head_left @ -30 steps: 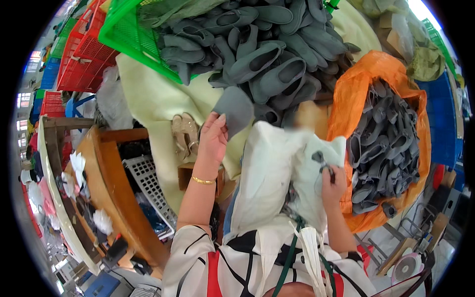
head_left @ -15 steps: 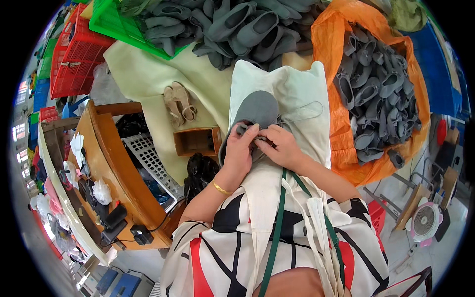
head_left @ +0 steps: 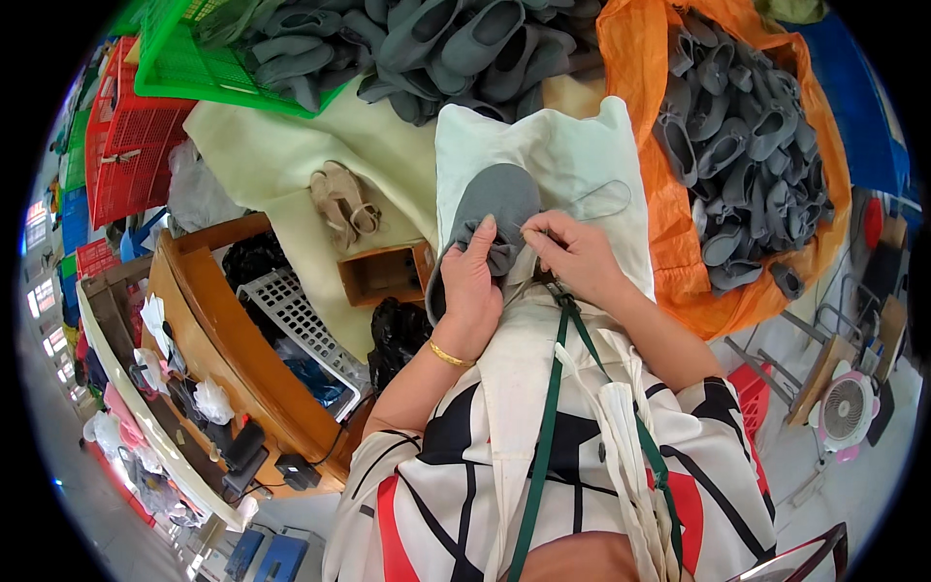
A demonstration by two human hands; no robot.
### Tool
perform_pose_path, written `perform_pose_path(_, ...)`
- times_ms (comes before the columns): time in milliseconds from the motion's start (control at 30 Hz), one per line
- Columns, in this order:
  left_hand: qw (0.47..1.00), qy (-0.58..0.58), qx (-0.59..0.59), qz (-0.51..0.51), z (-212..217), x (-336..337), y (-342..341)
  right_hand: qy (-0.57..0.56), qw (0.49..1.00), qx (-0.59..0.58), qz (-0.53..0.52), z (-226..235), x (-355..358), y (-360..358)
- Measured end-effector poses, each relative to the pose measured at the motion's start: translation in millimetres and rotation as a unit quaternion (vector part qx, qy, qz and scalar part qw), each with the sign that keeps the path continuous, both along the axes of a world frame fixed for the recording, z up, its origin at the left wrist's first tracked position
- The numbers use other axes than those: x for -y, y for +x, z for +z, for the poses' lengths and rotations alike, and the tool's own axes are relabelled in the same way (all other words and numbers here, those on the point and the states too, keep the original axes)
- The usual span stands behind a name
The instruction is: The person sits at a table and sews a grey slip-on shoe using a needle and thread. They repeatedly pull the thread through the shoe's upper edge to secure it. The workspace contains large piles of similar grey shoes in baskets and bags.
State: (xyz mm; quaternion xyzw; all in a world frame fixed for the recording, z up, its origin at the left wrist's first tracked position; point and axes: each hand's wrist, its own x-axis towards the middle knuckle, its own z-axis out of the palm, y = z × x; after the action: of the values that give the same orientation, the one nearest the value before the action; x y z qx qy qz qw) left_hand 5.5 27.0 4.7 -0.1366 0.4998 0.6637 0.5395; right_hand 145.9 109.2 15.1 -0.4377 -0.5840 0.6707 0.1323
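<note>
My left hand grips a grey fabric slip-on shoe, toe pointing away from me, on a white cloth-covered cushion in my lap. Its thumb presses on a grey gathered bow at the shoe's front. Just right of the bow, my right hand is closed in a pinch, slightly apart from the shoe. A fine line shows by its fingertips, too thin to tell whether needle or thread. On the cushion beyond this hand lies a loop of thin thread.
Grey shoes heap up beside a green crate; an orange sack at right holds more. To the left stand a wooden drawer unit, a small wooden box and beige sandals. A fan stands far right.
My right hand has drawn away from the shoe to the right, still pinched. My left thumb has moved up onto the bow, which now shows more plainly. The view has shifted slightly.
</note>
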Motion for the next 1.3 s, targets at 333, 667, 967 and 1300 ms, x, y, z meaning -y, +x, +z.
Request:
perform_pose_path(333,1.000,-0.004,0.002,-0.020,-1.5,-8.0,-6.3,0.124,0.991,0.022,0.050,0.0,-15.3,-9.6)
perform_pose_path(667,1.000,-0.008,0.004,-0.028,-6.5,-6.4,-6.6,0.126,0.989,0.031,0.065,1.8,-19.2,-10.1)
perform_pose_path(967,1.000,0.001,-0.005,-0.023,-5.5,-5.2,-2.6,0.142,0.988,0.018,0.065,1.0,-21.7,-8.9)
perform_pose_path(1300,0.996,0.019,-0.069,-0.061,-9.4,4.5,6.1,0.050,0.994,0.035,0.093,3.9,-26.2,-9.2)
